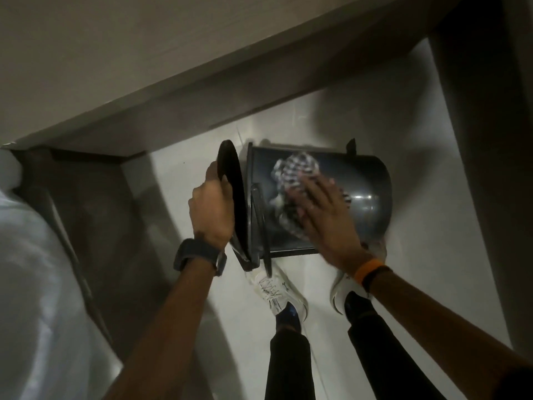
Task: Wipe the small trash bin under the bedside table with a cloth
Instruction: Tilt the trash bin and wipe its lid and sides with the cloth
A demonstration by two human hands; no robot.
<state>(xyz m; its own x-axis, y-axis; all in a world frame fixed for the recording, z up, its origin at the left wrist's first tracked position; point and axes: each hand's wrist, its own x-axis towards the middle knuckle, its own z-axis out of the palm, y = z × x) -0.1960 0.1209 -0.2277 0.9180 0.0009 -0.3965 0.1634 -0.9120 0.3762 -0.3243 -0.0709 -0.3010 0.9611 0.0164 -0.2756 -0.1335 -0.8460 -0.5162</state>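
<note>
Above the white floor (pixel 418 140), the small grey trash bin (pixel 372 186) lies tipped sideways; the left hand (pixel 212 209) grips its open lid (pixel 230 180), the right hand (pixel 326 215) presses a checked cloth (pixel 294 168) flat against its side.

No readable text, label, brand, number or sign anywhere. Faint dark markings on the left shoe (pixel 276 293), toward 6 o'clock, too blurred to read as letters. Nothing legible on the dark watch (pixel 199 256) at the left wrist, nor on the orange band (pixel 365 272) at the right wrist, toward 4 o'clock. Trash bin (pixel 366 180) bare of print.
</note>
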